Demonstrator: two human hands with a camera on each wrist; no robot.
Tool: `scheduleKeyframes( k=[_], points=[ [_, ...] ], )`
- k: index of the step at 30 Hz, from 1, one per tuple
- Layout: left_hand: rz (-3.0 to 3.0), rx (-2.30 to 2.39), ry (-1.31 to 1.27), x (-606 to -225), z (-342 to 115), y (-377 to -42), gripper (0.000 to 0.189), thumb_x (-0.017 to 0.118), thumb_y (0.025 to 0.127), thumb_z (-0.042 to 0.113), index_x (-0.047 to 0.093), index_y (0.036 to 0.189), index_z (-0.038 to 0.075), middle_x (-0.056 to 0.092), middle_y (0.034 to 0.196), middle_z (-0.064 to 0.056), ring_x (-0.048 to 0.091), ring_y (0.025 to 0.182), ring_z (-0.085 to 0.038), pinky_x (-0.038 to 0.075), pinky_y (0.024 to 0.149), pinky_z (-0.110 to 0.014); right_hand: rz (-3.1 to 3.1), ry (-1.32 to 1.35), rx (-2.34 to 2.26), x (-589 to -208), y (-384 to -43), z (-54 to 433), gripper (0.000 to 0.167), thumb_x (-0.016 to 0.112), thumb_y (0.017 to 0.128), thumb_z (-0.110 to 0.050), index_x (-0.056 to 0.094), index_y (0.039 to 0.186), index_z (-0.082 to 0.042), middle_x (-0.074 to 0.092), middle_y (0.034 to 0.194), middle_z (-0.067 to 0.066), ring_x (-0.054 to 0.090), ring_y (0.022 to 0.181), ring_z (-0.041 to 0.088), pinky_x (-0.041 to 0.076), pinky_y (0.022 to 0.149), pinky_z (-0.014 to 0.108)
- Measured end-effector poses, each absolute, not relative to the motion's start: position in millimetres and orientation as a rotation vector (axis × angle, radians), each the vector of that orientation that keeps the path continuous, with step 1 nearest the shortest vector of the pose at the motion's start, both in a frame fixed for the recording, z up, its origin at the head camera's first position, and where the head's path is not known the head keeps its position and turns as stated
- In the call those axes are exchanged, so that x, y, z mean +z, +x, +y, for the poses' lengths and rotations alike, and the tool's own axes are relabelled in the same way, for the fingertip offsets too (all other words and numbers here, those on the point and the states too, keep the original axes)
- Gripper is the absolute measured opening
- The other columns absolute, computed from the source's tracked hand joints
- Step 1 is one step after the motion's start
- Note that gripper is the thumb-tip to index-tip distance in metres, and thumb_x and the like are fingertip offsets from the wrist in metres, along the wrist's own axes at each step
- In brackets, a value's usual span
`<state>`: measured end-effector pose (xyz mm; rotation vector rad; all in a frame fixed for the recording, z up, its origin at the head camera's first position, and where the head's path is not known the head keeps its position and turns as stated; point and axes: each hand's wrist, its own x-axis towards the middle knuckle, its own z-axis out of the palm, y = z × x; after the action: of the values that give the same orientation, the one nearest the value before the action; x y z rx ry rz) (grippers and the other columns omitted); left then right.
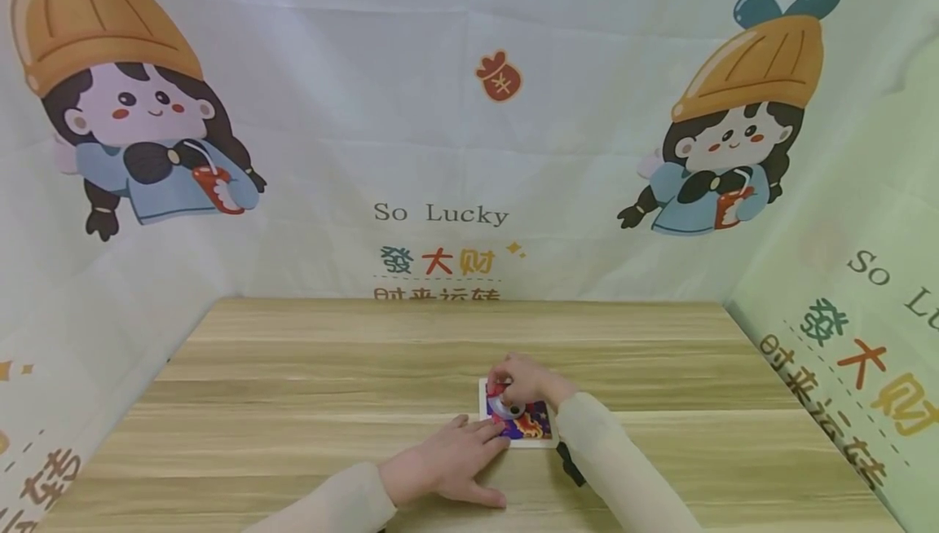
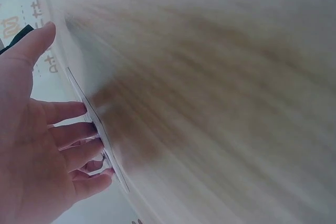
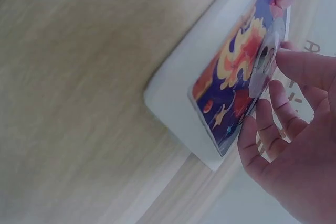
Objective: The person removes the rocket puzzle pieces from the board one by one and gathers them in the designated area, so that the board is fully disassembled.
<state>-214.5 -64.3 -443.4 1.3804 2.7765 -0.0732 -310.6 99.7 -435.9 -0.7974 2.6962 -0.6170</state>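
A flat white square base [image 3: 176, 100] bears a dark blue picture panel [image 3: 220, 108] with orange and yellow flame-like shapes. It lies on the table near the front. On the picture sits a small shiny round disc [image 1: 506, 409] with a dark middle; its exact kind is unclear. My right hand [image 1: 526, 380] is over it from the far side, its thumb and bent fingers pinching the disc's edge. My left hand [image 1: 462, 455] lies spread, fingers straight, fingertips resting on the near left part of the panel. In the left wrist view the panel shows only edge-on beside the left fingers.
The wood-grain table [image 1: 308, 370] stretches out around both hands. Behind and beside it hangs a pale printed cloth [image 1: 308, 150] with cartoon figures and lettering. A black strap [image 1: 570, 465] shows under the right sleeve.
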Motion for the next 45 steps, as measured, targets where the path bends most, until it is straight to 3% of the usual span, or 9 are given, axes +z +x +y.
scheduleKeyframes(
  k=[8,26,38,45],
  points=[
    [2.765,-0.077,1.388,-443.7,-64.7,-216.0,0.076,0.042,0.078,0.067,0.044,0.129,0.010,0.037,0.134,-0.009,0.034,0.122,-0.021,0.030,0.094,-0.046,2.710,-0.801,-0.611,-433.7,-308.3,98.5,0.033,0.058,0.067,0.001,0.060,0.095,-0.016,0.046,0.095,0.005,0.046,0.088,0.023,0.042,0.068,0.035],
    [2.781,-0.063,1.390,-444.6,-64.9,-214.0,0.074,0.042,0.078,0.066,0.046,0.128,0.011,0.039,0.134,-0.007,0.035,0.121,-0.020,0.029,0.094,-0.047,2.715,-0.759,-0.617,-433.3,-308.1,96.4,0.033,0.054,0.070,0.004,0.062,0.094,-0.016,0.046,0.092,0.003,0.047,0.088,0.024,0.041,0.073,0.040],
    [2.772,-0.050,1.368,-438.1,-61.1,-211.3,0.074,0.045,0.077,0.066,0.046,0.128,0.012,0.039,0.134,-0.007,0.036,0.121,-0.021,0.030,0.094,-0.045,2.654,-0.688,-0.747,-431.6,-310.4,95.8,0.021,0.053,0.074,0.003,0.060,0.087,-0.012,0.045,0.092,0.006,0.046,0.084,0.023,0.040,0.071,0.038],
    [2.779,-0.070,1.371,-435.3,-59.8,-209.3,0.073,0.046,0.076,0.065,0.047,0.127,0.012,0.040,0.133,-0.007,0.037,0.120,-0.021,0.031,0.093,-0.044,2.535,-0.735,-0.909,-430.4,-309.8,97.9,0.017,0.051,0.080,0.002,0.056,0.092,-0.009,0.053,0.095,0.008,0.051,0.079,0.019,0.044,0.065,0.031]
  ],
)
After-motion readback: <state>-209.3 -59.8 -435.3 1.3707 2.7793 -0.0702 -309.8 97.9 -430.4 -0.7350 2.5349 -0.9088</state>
